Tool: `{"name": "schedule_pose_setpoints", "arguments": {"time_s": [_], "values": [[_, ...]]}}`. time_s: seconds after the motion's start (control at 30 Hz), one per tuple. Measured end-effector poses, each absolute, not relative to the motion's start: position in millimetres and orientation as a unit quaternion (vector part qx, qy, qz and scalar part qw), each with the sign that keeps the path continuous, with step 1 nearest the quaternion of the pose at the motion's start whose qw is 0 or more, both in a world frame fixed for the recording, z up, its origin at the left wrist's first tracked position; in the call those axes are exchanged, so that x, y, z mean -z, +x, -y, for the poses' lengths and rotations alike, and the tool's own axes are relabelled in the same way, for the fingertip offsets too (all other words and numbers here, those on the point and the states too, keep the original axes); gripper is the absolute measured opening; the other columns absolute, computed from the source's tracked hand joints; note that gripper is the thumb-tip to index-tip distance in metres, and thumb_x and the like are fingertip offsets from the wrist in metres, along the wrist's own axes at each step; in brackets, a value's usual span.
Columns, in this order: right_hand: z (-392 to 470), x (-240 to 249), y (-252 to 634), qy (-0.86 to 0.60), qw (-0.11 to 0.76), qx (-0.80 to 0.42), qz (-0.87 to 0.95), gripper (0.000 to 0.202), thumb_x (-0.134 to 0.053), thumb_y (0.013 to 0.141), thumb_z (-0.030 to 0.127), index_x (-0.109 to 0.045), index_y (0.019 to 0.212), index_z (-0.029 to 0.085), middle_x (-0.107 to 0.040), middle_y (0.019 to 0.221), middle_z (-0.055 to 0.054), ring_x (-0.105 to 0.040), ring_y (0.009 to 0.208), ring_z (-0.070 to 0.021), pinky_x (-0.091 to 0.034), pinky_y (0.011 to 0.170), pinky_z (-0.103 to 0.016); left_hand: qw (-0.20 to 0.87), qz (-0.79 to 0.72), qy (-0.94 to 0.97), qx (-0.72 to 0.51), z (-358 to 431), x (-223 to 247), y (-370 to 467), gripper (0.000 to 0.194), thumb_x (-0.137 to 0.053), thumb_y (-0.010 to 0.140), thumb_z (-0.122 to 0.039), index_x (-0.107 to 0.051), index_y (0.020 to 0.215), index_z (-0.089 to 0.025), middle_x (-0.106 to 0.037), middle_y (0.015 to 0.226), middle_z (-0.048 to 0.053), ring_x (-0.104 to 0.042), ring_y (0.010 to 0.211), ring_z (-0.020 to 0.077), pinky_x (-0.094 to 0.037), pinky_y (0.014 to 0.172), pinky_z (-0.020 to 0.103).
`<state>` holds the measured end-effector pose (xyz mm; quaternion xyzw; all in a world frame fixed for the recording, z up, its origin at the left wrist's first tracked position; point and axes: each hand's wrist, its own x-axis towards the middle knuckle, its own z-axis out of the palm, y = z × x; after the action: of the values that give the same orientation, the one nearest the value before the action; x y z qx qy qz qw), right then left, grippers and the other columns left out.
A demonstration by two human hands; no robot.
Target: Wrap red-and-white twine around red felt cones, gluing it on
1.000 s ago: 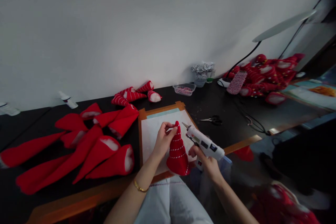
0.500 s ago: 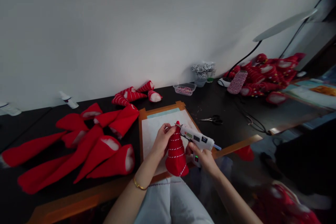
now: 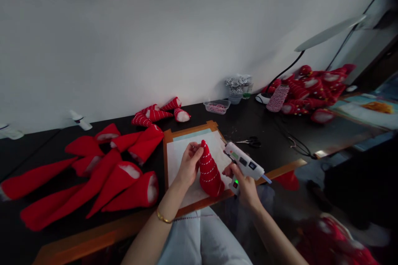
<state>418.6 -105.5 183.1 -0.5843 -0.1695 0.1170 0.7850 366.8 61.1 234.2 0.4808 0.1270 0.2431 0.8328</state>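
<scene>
Near its tip, my left hand (image 3: 190,163) pinches a red stuffed cone (image 3: 209,174) wound with red-and-white twine. The cone stands tilted over a white sheet (image 3: 178,155) taped to the table, its wide end toward me. My right hand (image 3: 244,184) is wrapped round the handle of a white hot glue gun (image 3: 244,161), which has a green light on its grip and a glue stick out of its back. The gun's nozzle is apart from the cone, to its right.
Plain red stuffed cones (image 3: 102,174) lie at left. Twine-wound cones (image 3: 155,112) sit behind the sheet, near a clear tub of twine bits (image 3: 217,107). Black scissors (image 3: 253,142) lie right of the sheet. A lamp (image 3: 329,33) and a pile of decorated red cones (image 3: 314,91) stand farther right.
The glue gun has moved right, away from the cone's tip, where its nozzle was. My left hand has turned the cone, its wide end now swung rightward and farther from me.
</scene>
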Motion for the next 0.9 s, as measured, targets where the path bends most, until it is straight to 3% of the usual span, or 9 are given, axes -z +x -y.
{"name": "schedule_pose_setpoints", "arguments": {"time_s": [0.17,0.27,0.33,0.47,0.63,0.7,0.77,0.83,0.9], "values": [[111,-173,420,-0.587,0.791,-0.112,0.131,0.043,-0.062,0.083,0.058,-0.062,0.067,0.019,-0.059,0.070,-0.004,-0.054,0.070,-0.0180,-0.046,0.070,-0.029,0.646,-0.114,0.677,-0.334,-67,-229,365,0.034,-0.067,0.086,-0.034,-0.058,0.117,-0.024,-0.057,0.092,-0.001,-0.056,0.085,0.0119,-0.045,0.084,0.025],[115,-169,421,-0.580,0.796,-0.116,0.129,0.043,-0.065,0.081,0.059,-0.063,0.067,0.018,-0.060,0.071,-0.004,-0.055,0.069,-0.0175,-0.047,0.072,-0.030,0.557,-0.114,0.764,-0.304,-71,-228,365,0.019,-0.063,0.087,-0.032,-0.065,0.102,-0.020,-0.055,0.112,0.006,-0.055,0.105,0.0180,-0.044,0.090,0.029],[116,-170,419,-0.569,0.804,-0.123,0.124,0.041,-0.068,0.079,0.057,-0.064,0.067,0.018,-0.060,0.071,-0.003,-0.056,0.070,-0.0168,-0.048,0.073,-0.029,0.570,-0.109,0.768,-0.273,-70,-229,366,0.023,-0.065,0.085,-0.032,-0.061,0.104,-0.020,-0.052,0.124,0.009,-0.052,0.118,0.0215,-0.044,0.095,0.032],[111,-178,413,-0.515,0.836,-0.168,0.090,0.040,-0.076,0.071,0.056,-0.067,0.074,0.018,-0.064,0.076,-0.003,-0.060,0.074,-0.0174,-0.051,0.076,-0.030,0.598,-0.021,0.790,-0.137,-58,-236,360,0.045,-0.069,0.083,-0.033,-0.051,0.122,-0.021,-0.063,0.115,0.008,-0.061,0.106,0.0211,-0.047,0.094,0.036],[109,-183,413,-0.457,0.870,-0.169,0.075,0.034,-0.077,0.074,0.051,-0.067,0.078,0.018,-0.064,0.075,-0.001,-0.061,0.075,-0.0160,-0.055,0.077,-0.030,0.399,-0.011,0.907,-0.137,-54,-245,362,0.023,-0.072,0.080,-0.033,-0.063,0.096,-0.019,-0.067,0.094,0.006,-0.064,0.091,0.0235,-0.050,0.087,0.037],[112,-181,417,-0.443,0.882,-0.149,0.061,0.031,-0.078,0.075,0.048,-0.068,0.080,0.019,-0.063,0.073,0.000,-0.061,0.075,-0.0156,-0.056,0.079,-0.031,0.330,-0.012,0.925,-0.187,-68,-261,380,0.018,-0.070,0.082,-0.031,-0.063,0.093,-0.019,-0.067,0.096,0.007,-0.065,0.094,0.0253,-0.050,0.091,0.039],[116,-178,419,-0.437,0.888,-0.135,0.045,0.030,-0.081,0.072,0.045,-0.067,0.080,0.020,-0.062,0.073,0.001,-0.061,0.074,-0.0157,-0.057,0.080,-0.033,0.260,-0.065,0.908,-0.323,-89,-288,405,0.036,-0.071,0.080,-0.026,-0.059,0.114,-0.018,-0.064,0.118,0.013,-0.059,0.114,0.0297,-0.044,0.103,0.045],[119,-175,420,-0.442,0.887,-0.129,0.041,0.030,-0.083,0.069,0.044,-0.066,0.078,0.020,-0.062,0.073,0.001,-0.061,0.073,-0.0156,-0.058,0.081,-0.033,0.177,-0.122,0.877,-0.431,-112,-317,425,0.080,-0.077,0.075,-0.027,-0.036,0.143,-0.014,-0.038,0.150,0.022,-0.033,0.142,0.0372,-0.029,0.115,0.053],[120,-172,418,-0.451,0.882,-0.131,0.038,0.032,-0.083,0.069,0.045,-0.066,0.078,0.020,-0.063,0.074,0.001,-0.062,0.074,-0.0153,-0.058,0.083,-0.032,0.114,-0.131,0.877,-0.447,-131,-337,431,0.096,-0.076,0.078,-0.030,-0.018,0.152,-0.011,-0.021,0.158,0.025,-0.019,0.147,0.0371,-0.025,0.117,0.053]]}}
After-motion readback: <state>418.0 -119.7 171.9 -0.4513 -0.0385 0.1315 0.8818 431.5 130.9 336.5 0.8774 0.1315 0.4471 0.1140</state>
